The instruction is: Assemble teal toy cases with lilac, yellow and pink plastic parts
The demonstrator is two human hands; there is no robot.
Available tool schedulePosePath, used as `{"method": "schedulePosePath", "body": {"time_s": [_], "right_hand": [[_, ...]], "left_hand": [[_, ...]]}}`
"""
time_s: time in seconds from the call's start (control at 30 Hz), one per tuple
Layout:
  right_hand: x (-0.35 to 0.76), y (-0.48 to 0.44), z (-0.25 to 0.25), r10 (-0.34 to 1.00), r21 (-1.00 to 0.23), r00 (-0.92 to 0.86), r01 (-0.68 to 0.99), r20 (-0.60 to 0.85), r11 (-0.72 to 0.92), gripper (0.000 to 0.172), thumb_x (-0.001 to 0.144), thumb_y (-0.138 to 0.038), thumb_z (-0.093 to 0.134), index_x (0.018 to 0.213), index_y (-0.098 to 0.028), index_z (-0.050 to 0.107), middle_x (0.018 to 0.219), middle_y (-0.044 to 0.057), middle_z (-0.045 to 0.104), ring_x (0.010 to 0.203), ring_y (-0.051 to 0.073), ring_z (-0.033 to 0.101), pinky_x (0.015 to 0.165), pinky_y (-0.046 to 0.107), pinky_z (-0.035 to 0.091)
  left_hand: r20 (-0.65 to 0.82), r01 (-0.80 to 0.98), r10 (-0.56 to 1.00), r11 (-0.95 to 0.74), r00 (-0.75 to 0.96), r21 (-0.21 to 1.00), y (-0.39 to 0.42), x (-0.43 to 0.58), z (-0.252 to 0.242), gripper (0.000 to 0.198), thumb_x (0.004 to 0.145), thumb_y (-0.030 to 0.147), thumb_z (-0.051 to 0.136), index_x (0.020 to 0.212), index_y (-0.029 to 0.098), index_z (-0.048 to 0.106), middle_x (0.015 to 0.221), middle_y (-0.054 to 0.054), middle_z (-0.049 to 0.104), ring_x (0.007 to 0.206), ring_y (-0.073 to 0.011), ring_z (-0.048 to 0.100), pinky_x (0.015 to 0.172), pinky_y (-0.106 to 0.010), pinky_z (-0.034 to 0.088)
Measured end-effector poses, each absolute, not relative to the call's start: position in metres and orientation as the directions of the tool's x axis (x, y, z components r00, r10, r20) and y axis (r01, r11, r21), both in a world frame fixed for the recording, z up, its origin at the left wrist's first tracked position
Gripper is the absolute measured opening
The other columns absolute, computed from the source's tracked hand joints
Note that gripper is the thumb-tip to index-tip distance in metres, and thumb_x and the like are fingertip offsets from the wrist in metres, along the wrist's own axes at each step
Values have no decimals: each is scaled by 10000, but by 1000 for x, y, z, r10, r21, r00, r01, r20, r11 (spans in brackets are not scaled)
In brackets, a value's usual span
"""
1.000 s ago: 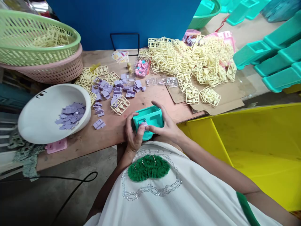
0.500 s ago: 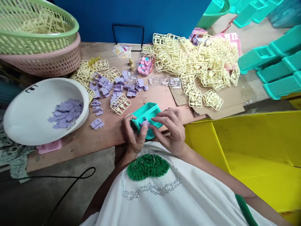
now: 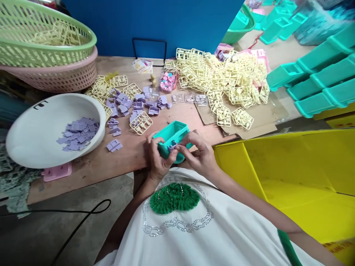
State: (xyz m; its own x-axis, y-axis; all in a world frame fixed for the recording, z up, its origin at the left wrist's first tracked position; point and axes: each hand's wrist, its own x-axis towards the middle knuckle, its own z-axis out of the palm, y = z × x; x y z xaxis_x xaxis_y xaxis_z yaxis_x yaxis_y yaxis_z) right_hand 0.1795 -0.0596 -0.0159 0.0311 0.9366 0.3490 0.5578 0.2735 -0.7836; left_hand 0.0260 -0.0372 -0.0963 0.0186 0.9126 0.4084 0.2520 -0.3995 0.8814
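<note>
A teal plastic box (image 3: 175,130) with a hollow upper compartment is held at the table's front edge, close to the body. My left hand (image 3: 160,155) is closed round its left side, thumb on the near face. On that face sits a small purple plastic part (image 3: 172,145), partly covered by fingers. My right hand (image 3: 199,152) pinches the purple part's right side between thumb and forefinger. Loose purple parts (image 3: 122,101) lie on the table beyond, and a cream frame of moulded pieces (image 3: 141,123) rests just past the box.
A white bowl (image 3: 52,129) of flat purple pieces stands at left, below stacked green (image 3: 55,55) and pink baskets (image 3: 74,75). Cream moulded frames (image 3: 222,74) are heaped at back right on cardboard. Teal boxes (image 3: 324,81) line the right, above a yellow bin (image 3: 299,166).
My right thumb and forefinger have come together on the purple part, where before the fingers were more spread. The box stays in my left hand. The view has shifted slightly.
</note>
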Motion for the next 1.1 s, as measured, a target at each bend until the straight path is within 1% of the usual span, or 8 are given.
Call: {"method": "schedulePosePath", "body": {"time_s": [0.03,0.1,0.17,0.23,0.47,0.77,0.97,1.1], "right_hand": [[182,-59,-17,934,-787,77,566,348,247,102,947,-323,722,912,-243,670,935,64,693,958,258,637,857,421,532],[188,-57,-19,943,-819,172,555,286,147,447,839,-468,836,1200,-257,678,1252,124,673,1222,329,598,1033,511,509],[192,-55,-22,978,-892,180,452,107,15,837,744,-569,894,1454,-283,556,1460,139,592,1357,354,540,1090,530,496],[194,-52,-25,992,-944,100,311,-77,-105,956,747,-622,875,1549,-300,469,1515,127,571,1338,324,574,1075,490,522],[194,-47,-29,989,-960,52,237,-140,-148,950,739,-696,848,1519,-276,505,1548,96,550,1450,323,487,1185,446,456],[186,-44,-22,976,-954,102,215,-190,-208,754,746,-587,856,1331,-270,501,1253,61,640,1094,257,639,931,386,586],[188,-35,-23,961,-957,58,94,-270,-274,825,774,-602,818,1473,-306,495,1267,53,652,1101,254,648,937,399,600],[187,-33,-24,967,-962,51,98,-252,-255,908,737,-582,845,1526,-320,481,1347,54,636,1128,256,648,991,413,590]], "left_hand": [[402,243,915,-396,24,886,-37,26,-95,413,932,592,640,1090,239,495,1263,-115,512,1225,-293,558,1054,-467,485],[396,218,917,-396,45,892,-36,24,-93,389,946,576,623,1097,238,505,1255,-111,519,1225,-293,557,1065,-470,474],[404,189,912,-409,68,893,-35,24,-90,377,958,575,600,1106,240,509,1239,-107,529,1239,-296,558,1084,-473,462],[407,170,909,-416,82,894,-34,23,-88,378,964,584,586,1109,243,510,1231,-106,537,1255,-299,560,1097,-470,460],[407,160,908,-419,104,894,-33,22,-85,343,992,553,579,1107,234,527,1269,-118,538,1247,-291,574,1084,-459,472],[387,114,917,-397,99,911,-26,24,-92,377,998,599,564,1081,232,529,1219,-107,572,1236,-281,589,1063,-436,493],[141,25,987,-143,75,989,-19,23,-82,471,1028,682,466,1128,239,591,1054,-55,651,932,-192,637,851,-317,539],[71,-10,994,-70,79,997,-19,24,-74,532,999,740,472,1152,244,591,1095,-59,661,937,-188,656,810,-299,560]]}}
